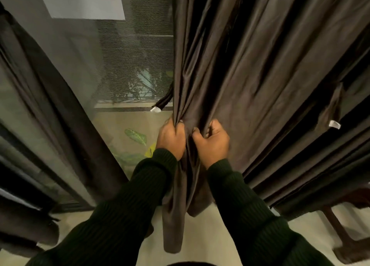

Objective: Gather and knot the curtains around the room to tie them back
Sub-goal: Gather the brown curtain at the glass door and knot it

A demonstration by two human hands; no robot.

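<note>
Both sleeves reach to the brown curtain; left hand and right hand each clench bunched folds, probably gathering for the knot.

A mesh-screened glass door is seen at centre left, with leafy plants visible beyond it. A pale floor is lit dimly, and dark wooden furniture is set at lower right.

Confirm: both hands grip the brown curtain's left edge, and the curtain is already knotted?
Not knotted. The head view shows the left hand and right hand gripping the brown curtain at its left edge, fabric only bunched, no knot.
</note>
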